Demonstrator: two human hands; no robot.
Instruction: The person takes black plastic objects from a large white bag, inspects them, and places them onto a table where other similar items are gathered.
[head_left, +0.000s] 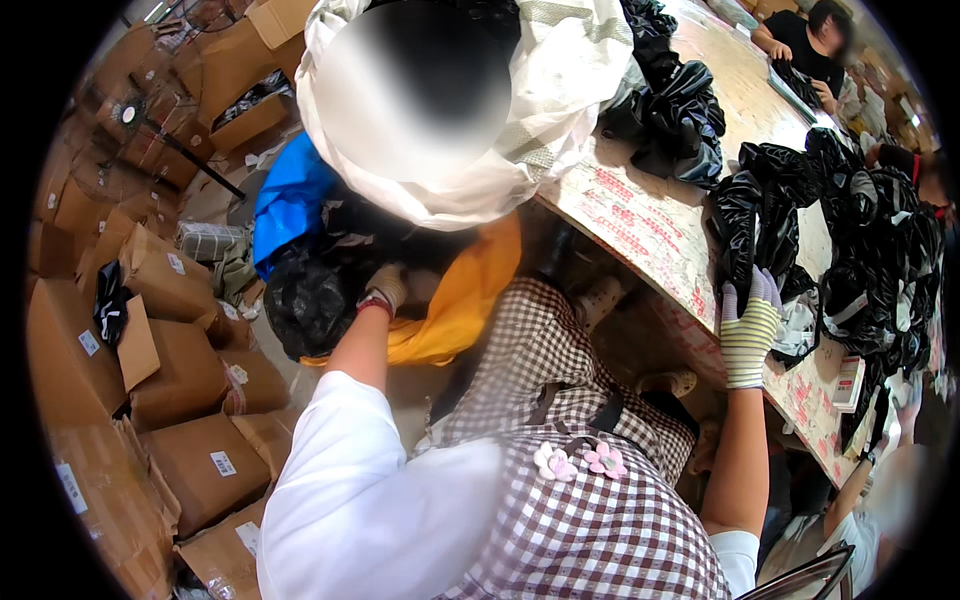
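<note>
The left hand [387,288] is reaching into the orange sack [478,285] beside black plastic [305,300] (I cannot tell its grip). The right hand [750,318] is apparently pinching the black bundle [748,215] just beyond it on the table [630,212]; holding lightly should prevent tearing.

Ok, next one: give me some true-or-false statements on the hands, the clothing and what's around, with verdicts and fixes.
1. The right hand wears a striped glove. True.
2. The left hand is on the table. False: it is left of it, by the yellow material.
3. The apron is checked. True.
4. The fan is at the right. False: it is at the upper left.
5. Black plastic lies on the table. True.
</note>
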